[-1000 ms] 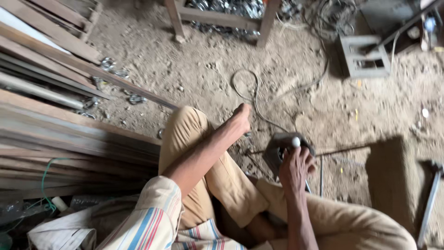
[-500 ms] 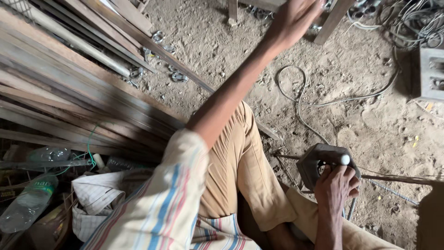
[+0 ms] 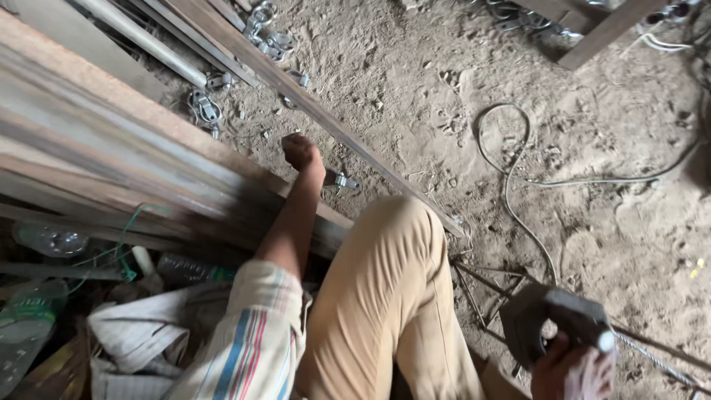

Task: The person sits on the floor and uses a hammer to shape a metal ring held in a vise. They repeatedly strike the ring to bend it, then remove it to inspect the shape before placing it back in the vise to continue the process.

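Note:
I sit on sandy ground with my tan-trousered knee [image 3: 385, 296] raised. My left hand [image 3: 302, 152] reaches forward and rests on the sand beside a stack of wooden planks [image 3: 111, 163]. Its fingers are curled under, and what they enclose is hidden. A small metal clamp [image 3: 342, 181] lies just right of that wrist. At the bottom right my right hand [image 3: 574, 368] grips a grey metal tool [image 3: 544, 318] with a white-tipped handle [image 3: 605, 341].
A long thin wooden strip [image 3: 326, 115] runs diagonally across the sand. Several metal clamps [image 3: 266, 30] lie at the top, another clamp [image 3: 204, 108] by a pale pipe [image 3: 141, 37]. A looped cable [image 3: 511, 159] lies to the right, thin metal rods [image 3: 659, 355] beside the tool, plastic bottles [image 3: 29, 318] at left.
My left arm has pulled back from its far reach and dropped to the sand beside the planks. The view has tilted down and left. My right hand still grips the tool.

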